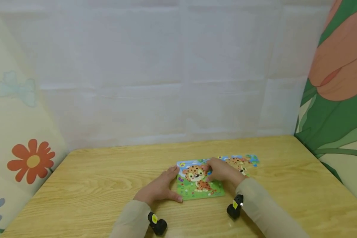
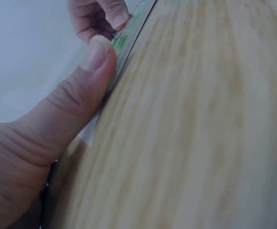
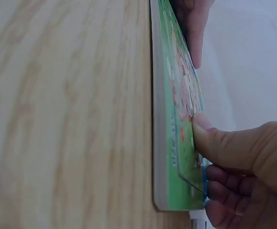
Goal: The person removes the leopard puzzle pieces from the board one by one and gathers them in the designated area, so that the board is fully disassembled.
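A flat jigsaw board (image 1: 196, 190), printed with a spotted leopard cub on green grass under a blue sky, lies on the wooden table. My left hand (image 1: 159, 188) rests at the board's left end, its thumb (image 2: 93, 59) against the front corner and its fingers extended along the left side. Over the right half of the picture is my right hand (image 1: 221, 170). Its thumb (image 3: 212, 136) touches the picture and the other fingers curl near the board. Whether a piece is between them is hidden. Joined jigsaw pieces (image 1: 253, 159) lie behind and right of this hand, partly covered.
The light wooden table (image 1: 107, 178) extends on both sides of the board. A white cloth (image 1: 154, 66) hangs behind it. Printed panels with a red flower (image 1: 32, 161) and a large pink bloom (image 1: 345, 59) stand at the sides.
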{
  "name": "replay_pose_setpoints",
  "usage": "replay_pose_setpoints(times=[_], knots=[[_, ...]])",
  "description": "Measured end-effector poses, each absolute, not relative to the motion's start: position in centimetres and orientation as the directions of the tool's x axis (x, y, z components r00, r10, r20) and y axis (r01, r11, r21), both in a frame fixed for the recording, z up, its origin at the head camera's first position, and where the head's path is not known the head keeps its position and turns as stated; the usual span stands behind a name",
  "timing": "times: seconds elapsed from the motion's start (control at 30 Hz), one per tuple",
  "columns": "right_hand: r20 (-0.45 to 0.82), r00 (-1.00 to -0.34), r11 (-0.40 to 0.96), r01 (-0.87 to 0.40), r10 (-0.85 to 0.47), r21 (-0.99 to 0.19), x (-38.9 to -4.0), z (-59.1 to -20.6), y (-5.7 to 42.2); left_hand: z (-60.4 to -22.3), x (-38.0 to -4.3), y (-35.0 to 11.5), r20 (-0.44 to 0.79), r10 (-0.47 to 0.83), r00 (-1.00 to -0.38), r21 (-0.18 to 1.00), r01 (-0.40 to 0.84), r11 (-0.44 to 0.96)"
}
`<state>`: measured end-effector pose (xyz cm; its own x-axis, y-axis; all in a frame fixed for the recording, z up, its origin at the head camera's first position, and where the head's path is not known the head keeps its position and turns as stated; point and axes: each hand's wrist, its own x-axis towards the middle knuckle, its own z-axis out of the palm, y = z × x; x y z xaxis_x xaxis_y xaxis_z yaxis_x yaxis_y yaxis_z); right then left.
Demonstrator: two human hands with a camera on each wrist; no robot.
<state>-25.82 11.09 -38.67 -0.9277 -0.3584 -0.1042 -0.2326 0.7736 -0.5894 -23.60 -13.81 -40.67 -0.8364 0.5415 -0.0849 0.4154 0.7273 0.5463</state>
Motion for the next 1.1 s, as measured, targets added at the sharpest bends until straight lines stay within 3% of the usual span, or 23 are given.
replay_pose_setpoints(times=[0.37, 0.67, 1.1], knots=[[-0.097, -0.943, 0.841, -0.233, -0.318, -0.489, -24.9, -38.0, 10.3, -40.5, -23.5, -13.7, -0.076, 0.549, -0.833, 0.549, 0.425, 0.720], [-0.096, -0.929, 0.848, -0.281, -0.358, -0.449, -24.9, -38.2, 10.4, -40.7, -23.6, -13.8, -0.072, 0.558, -0.826, 0.548, 0.435, 0.714], [0.049, -0.930, 0.756, -0.326, -0.364, -0.568, -24.4, -39.2, 11.1, -40.7, -23.6, -13.8, -0.074, 0.554, -0.829, 0.559, 0.426, 0.712]])
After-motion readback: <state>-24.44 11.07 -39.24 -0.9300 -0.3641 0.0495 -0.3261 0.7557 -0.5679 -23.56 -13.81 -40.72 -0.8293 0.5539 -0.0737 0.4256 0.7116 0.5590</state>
